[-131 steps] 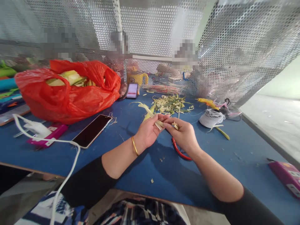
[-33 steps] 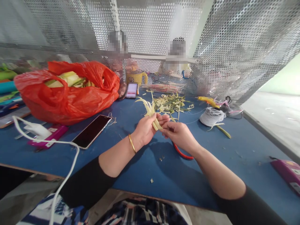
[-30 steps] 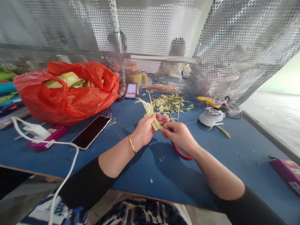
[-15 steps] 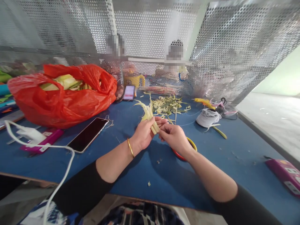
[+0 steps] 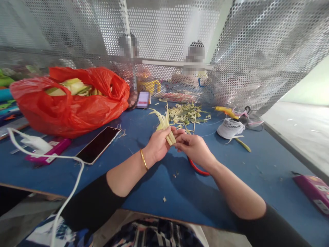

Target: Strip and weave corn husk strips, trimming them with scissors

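Left hand [image 5: 158,144]: strips [image 5: 169,133] are gripped, fanned toward 11 o'clock.
Right hand [image 5: 194,148]: placed, curled, at their lower end (grip cannot be told).
Cord [image 5: 230,129]: coiled at the right hand's 2 o'clock.

The head view looks out from my own head, forward and down over the blue table [image 5: 154,192], so that my patterned clothes [image 5: 154,234] show at the bottom edge and my forearms [image 5: 125,176] reach in from below. My left hand [image 5: 159,144] and right hand [image 5: 196,149] come fairly near it, around the middle, while the metal screen [image 5: 174,31] stands farther off across the top. It takes in a wide sweep, from the red bag [image 5: 69,115] to the purple power strip [image 5: 312,192] at the right edge.
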A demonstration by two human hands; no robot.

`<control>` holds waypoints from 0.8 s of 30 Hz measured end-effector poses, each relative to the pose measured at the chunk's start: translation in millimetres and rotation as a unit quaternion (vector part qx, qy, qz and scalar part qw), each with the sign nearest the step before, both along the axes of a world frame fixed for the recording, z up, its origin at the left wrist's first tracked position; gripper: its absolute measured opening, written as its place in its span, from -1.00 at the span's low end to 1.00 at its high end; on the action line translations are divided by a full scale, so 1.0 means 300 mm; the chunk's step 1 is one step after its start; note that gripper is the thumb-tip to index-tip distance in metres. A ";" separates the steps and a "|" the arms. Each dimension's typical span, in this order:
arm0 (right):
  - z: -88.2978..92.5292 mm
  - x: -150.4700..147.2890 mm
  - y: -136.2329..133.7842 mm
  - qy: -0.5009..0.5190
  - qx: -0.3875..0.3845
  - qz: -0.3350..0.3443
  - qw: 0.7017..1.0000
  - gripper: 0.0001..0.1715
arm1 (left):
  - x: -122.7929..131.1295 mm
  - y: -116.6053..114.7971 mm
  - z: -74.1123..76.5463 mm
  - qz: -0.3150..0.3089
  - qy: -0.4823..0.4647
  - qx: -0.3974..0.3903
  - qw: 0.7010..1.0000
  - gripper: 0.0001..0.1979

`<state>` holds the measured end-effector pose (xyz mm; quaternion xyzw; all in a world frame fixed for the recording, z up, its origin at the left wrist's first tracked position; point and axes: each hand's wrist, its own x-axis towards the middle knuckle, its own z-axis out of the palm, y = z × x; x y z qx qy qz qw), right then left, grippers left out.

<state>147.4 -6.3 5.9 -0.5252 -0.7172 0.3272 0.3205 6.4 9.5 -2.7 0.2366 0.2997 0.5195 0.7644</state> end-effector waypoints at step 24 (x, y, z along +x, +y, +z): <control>0.002 0.033 0.032 0.324 -0.236 0.003 0.916 -0.58 | 0.005 -0.043 0.007 -0.239 0.275 0.094 0.927 -0.65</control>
